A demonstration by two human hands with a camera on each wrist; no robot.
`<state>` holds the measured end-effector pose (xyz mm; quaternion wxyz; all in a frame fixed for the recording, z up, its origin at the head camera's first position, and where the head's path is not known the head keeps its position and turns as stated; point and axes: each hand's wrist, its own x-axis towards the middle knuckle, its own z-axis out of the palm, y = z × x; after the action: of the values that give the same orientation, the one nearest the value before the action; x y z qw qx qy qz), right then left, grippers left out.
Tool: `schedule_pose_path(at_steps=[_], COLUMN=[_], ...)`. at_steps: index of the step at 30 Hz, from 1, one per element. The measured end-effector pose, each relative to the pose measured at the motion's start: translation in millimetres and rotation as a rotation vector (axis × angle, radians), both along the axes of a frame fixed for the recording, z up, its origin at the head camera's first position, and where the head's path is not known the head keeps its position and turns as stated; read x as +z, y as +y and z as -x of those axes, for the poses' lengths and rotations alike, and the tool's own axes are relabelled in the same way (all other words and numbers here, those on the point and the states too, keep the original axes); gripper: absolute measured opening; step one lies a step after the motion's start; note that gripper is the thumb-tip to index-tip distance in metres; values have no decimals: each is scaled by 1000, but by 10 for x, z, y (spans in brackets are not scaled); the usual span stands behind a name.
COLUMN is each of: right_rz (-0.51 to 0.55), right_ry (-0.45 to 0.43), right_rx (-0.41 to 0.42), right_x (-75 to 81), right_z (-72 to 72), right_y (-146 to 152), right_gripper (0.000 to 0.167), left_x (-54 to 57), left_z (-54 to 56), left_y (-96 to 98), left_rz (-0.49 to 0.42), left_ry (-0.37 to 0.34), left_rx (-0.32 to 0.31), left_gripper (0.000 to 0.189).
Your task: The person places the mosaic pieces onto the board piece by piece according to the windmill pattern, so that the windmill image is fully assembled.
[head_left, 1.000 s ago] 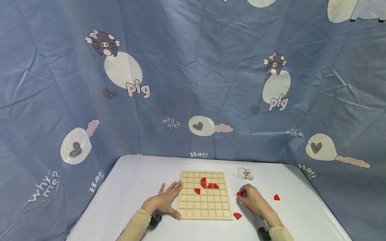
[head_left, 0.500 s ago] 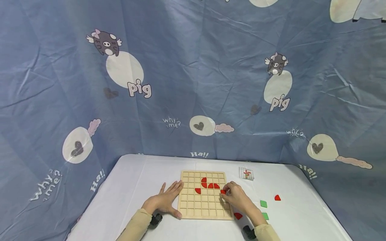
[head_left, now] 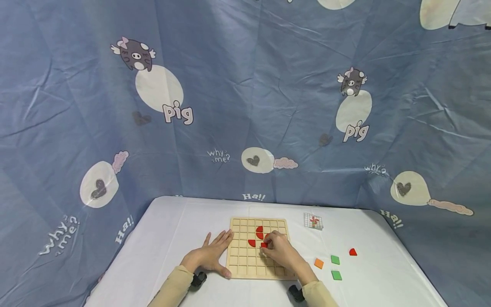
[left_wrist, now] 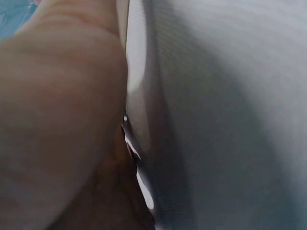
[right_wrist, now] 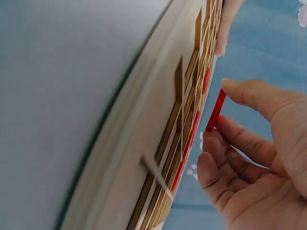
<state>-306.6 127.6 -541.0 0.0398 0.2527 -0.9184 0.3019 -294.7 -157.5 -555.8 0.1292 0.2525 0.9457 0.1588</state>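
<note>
A wooden grid board (head_left: 245, 270) lies on the white table, with several red quarter-circle tiles (head_left: 259, 235) set in its cells. My left hand (head_left: 209, 256) rests along the board's left edge, fingers spread and straight; the left wrist view is mostly filled by a blurred part of that hand (left_wrist: 57, 115). Over the middle of the board, my right hand (head_left: 279, 251) pinches a red tile (right_wrist: 217, 110) between thumb and fingertips. In the right wrist view this tile is held tilted, apart from the board. The right hand hides some cells and part of the tiles beneath it.
Right of the board lie an orange square tile (head_left: 319, 263), two green square tiles (head_left: 335, 259) and a loose red tile (head_left: 353, 252). A small printed pattern card (head_left: 313, 221) lies at the back right. A blue cloth (head_left: 245, 106) hangs behind the table.
My right hand has carried the red tile leftward from the table to above the board's middle. The orange and green tiles have come into view. The left hand stays in place.
</note>
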Motion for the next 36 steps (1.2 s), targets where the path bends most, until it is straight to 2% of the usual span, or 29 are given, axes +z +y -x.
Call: schedule_pose_path(at_steps=[10,22,29,36], right_rz=[-28,-82,-74,-63], right_ry=[-3,42,119,124], right_rx=[-16,-39,-28,-35], right_x=[-18,-64,-83,-68], right_z=[25,84,102,120], right_y=[-141,-181,-213,-241], right_gripper=[22,21,20,18], left_x=[-24,-15,-22,-11], left_z=[9,3,1,6], left_y=[1,0,2,8], left_rz=[-6,8,9,1], left_ry=[-4,1,-5,-8], left_rx=[1,4,-1,9], left_gripper=[133,133,133,133])
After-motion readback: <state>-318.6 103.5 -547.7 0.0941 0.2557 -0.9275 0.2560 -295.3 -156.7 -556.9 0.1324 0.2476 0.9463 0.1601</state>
